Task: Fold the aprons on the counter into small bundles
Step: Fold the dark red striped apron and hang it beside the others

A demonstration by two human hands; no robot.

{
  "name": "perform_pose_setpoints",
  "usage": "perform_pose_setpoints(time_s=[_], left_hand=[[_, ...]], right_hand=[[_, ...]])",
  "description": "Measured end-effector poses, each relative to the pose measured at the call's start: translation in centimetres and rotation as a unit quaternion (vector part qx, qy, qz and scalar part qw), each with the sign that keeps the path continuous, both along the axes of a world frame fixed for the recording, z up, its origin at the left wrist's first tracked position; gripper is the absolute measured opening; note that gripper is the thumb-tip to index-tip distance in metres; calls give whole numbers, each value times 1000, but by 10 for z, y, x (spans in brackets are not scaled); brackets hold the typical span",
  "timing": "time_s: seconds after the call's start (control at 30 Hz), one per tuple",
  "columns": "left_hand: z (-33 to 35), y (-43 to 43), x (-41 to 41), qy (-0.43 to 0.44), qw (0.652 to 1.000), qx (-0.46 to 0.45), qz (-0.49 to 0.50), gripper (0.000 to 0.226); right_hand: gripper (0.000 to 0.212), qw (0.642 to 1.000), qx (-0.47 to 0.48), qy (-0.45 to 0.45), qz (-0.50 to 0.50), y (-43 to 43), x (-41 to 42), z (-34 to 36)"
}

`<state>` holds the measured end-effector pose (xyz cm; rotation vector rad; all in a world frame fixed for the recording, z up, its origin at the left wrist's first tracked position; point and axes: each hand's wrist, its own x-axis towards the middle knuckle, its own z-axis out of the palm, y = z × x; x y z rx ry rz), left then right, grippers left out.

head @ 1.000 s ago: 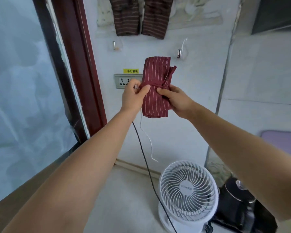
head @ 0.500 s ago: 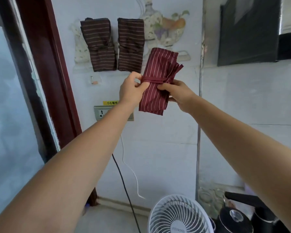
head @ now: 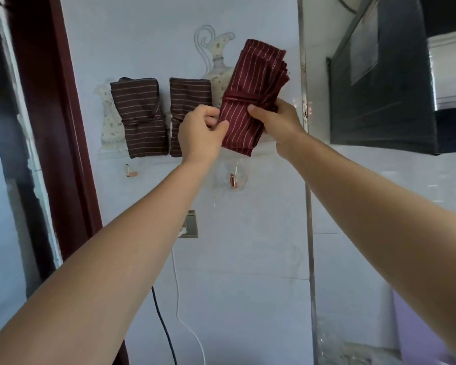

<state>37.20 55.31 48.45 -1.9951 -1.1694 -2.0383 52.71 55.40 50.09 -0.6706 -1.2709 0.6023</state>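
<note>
The maroon apron bundle (head: 256, 75) is a flat, oblong packet of woven cloth with thin pale pinstripes. A strap of the same fabric cinches its middle, and its layered folds fan out at the upper right corner. It is held tilted in the air before the pale wall, just right of two brown striped bundles (head: 142, 117).

The left hand (head: 202, 133) pinches its lower left edge, thumb in front and fingers (head: 208, 114) curled behind. The right hand (head: 277, 125) grips the right side at the strap with the thumb laid across the front; its other fingers are hidden by the cloth.

The brown bundles lie flat against the wall, tied likewise. What they hang from cannot be made out, and the left hand covers part of the nearer one. A jug-shaped decal (head: 216, 54) is partly hidden behind the maroon cloth. The left forearm cuts off a grey wall socket (head: 191, 223).
</note>
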Motion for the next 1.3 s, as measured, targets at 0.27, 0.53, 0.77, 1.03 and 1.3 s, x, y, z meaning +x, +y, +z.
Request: perform_pose_setpoints(time_s=[0.27, 0.53, 0.77, 1.03, 1.3], left_hand=[[15, 27, 11, 68, 995, 54, 57, 37], [24, 34, 21, 70, 990, 111, 45, 31], [29, 31, 34, 37, 984, 162, 57, 21], [39, 40, 37, 76, 989, 101, 80, 44], [32, 43, 36, 83, 990, 68, 90, 38]], right_hand=[[51, 982, 70, -81, -155, 33, -4, 24], [27, 956, 153, -115, -222, 40, 3, 24], [20, 962, 198, -78, -172, 37, 8, 28], [28, 944, 178, -120, -251, 50, 7, 46], [24, 935, 128, -158, -291, 53, 7, 39]])
